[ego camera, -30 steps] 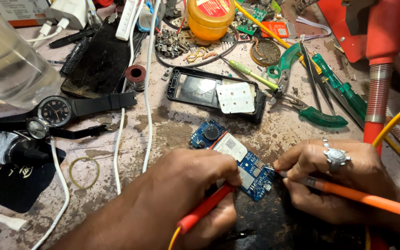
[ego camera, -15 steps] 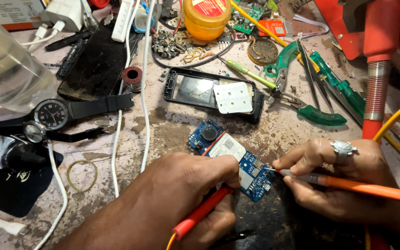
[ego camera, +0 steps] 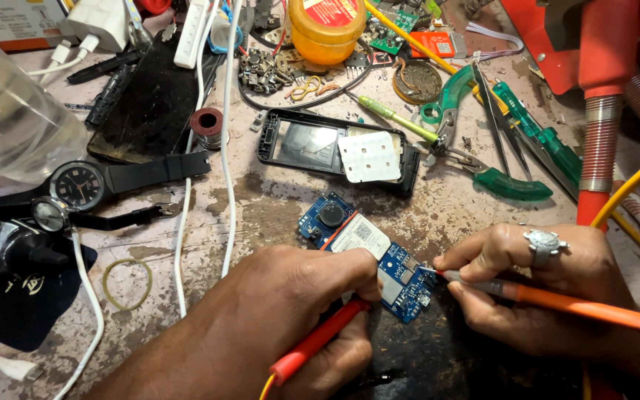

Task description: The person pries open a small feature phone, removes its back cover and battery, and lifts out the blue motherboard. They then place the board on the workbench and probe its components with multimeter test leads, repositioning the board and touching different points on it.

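Left hand [ego camera: 298,296] clamped around a red probe [ego camera: 320,339], thumb pressed down beside a small blue circuit board [ego camera: 368,255] at bench centre. Right hand [ego camera: 535,289], ringed, pinched shut on an orange probe [ego camera: 579,305], metal tip touching the board's edge at 3 o'clock. Board lying flat on the scarred, stained worktop [ego camera: 275,200], round black component at its 10 o'clock corner, white label across the middle.

Risk, as a judgement: fine tip, crowded contacts, so a small slip of either wrist likely to bridge neighbouring pads or skate the board sideways; yellow leads trailing toward 5 o'clock liable to tug.

Up at 12 o'clock, an emptied black phone shell [ego camera: 335,148] with a white dimpled pad. At 2 o'clock, green-handled cutters [ego camera: 475,155], glossy plastic grips, dull steel. At 9 o'clock, a black wristwatch [ego camera: 83,185], matte strap. Rubber band [ego camera: 127,283] at 8 o'clock.
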